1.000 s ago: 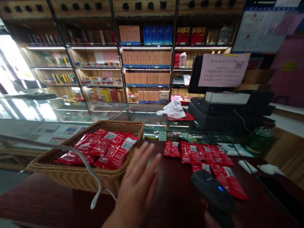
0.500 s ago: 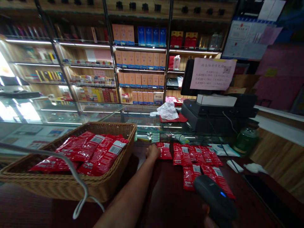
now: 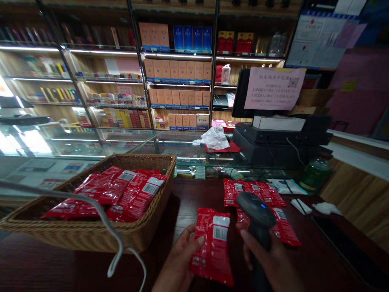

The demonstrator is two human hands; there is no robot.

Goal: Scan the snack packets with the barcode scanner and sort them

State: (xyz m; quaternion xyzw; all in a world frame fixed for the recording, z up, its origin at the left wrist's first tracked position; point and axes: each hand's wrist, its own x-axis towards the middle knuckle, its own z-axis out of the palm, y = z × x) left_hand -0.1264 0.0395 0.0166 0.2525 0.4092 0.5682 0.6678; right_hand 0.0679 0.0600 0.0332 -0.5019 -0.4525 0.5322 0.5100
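Observation:
My left hand (image 3: 181,253) is closed on a red snack packet (image 3: 212,248), thumb on its front, with the white barcode label facing up. Wrapped round the handle of a black barcode scanner (image 3: 257,211) is my right hand (image 3: 267,255); a small blue light glows on the scanner's head. The scanner is just right of the held packet, apart from it. Behind it, more red packets (image 3: 272,195) lie in rows on the dark table, some partly hidden by the scanner. To the left, a wicker basket (image 3: 133,239) holds several red packets (image 3: 136,198).
A white cable (image 3: 106,219) loops in front of the basket. Beyond the table stand a glass counter (image 3: 146,146) and a black register with a screen (image 3: 243,93). At right are a green jar (image 3: 316,174), a white tissue pack (image 3: 285,187) and a black flat object (image 3: 343,247).
My left hand has brought a red packet from the far row towards me. My right hand has raised the scanner and moved it left, beside that packet.

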